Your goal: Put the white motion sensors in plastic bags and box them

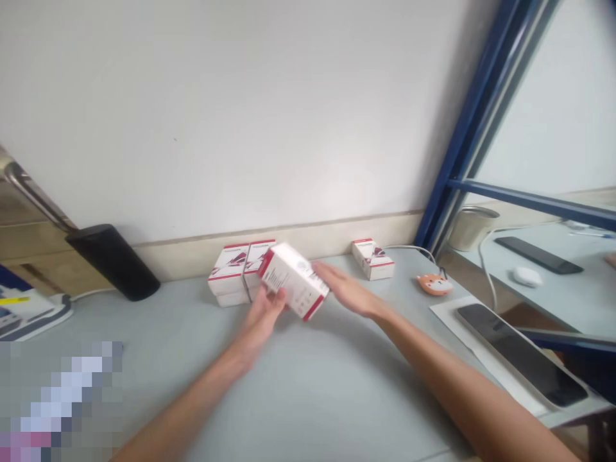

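A white cardboard box with red edges is held tilted above the table between my two hands. My left hand grips its lower left side, thumb on the printed face. Against the box's right end lies my right hand, its fingers stretched and close together; the fingertips are partly hidden behind the box. Just behind and to the left, a pair of similar boxes, bound with a dark band, rests by the wall. A smaller white and red box stands to the right, apart from my hands.
A black cylinder leans at the left. At the right are an orange animal-faced case and a phone on white paper. A blue frame borders the grey table, with another table beyond. The lower left corner is pixelated.
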Demonstrator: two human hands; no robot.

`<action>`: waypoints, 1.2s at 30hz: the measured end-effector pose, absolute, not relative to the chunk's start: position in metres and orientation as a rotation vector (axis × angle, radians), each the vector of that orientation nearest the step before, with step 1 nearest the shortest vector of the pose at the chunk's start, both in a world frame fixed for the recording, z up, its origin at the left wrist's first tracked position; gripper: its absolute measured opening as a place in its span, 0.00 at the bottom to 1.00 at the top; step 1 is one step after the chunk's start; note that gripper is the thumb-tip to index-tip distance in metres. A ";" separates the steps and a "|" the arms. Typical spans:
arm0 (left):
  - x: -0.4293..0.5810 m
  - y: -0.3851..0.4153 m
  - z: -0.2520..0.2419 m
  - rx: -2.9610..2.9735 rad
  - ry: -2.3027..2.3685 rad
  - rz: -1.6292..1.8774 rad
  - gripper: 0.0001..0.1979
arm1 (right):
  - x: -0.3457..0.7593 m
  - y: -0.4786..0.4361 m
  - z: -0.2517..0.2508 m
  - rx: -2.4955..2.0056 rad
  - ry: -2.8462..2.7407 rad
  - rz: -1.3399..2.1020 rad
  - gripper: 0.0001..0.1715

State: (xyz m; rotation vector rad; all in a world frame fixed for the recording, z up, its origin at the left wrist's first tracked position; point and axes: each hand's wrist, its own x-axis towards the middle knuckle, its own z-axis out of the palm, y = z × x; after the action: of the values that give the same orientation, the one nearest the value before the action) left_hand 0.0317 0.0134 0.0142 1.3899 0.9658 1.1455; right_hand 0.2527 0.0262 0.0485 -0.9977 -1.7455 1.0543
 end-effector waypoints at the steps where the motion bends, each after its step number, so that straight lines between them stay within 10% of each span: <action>1: 0.031 0.011 0.018 1.373 0.990 1.214 0.34 | 0.245 0.021 0.046 -0.953 -1.802 1.093 0.27; 13: 0.013 -0.008 0.002 1.718 1.045 1.416 0.35 | 0.228 0.001 0.037 -0.913 -1.901 0.642 0.16; 25: 0.010 -0.014 0.004 2.414 0.762 1.600 0.46 | 0.225 0.004 0.045 -1.043 -1.446 1.016 0.23; 31: 0.004 -0.016 0.026 2.971 0.543 1.387 0.28 | 0.214 0.001 0.040 -0.912 -1.508 1.581 0.19; 36: 0.006 -0.018 0.021 2.949 0.543 1.378 0.24 | 0.218 -0.006 0.050 -0.978 -1.577 0.875 0.11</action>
State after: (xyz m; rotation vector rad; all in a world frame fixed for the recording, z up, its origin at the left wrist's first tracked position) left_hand 0.0062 -0.0175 0.0215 2.9493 0.5431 1.3780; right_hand 0.2182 -0.0062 0.0501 -0.9777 -1.5766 0.8749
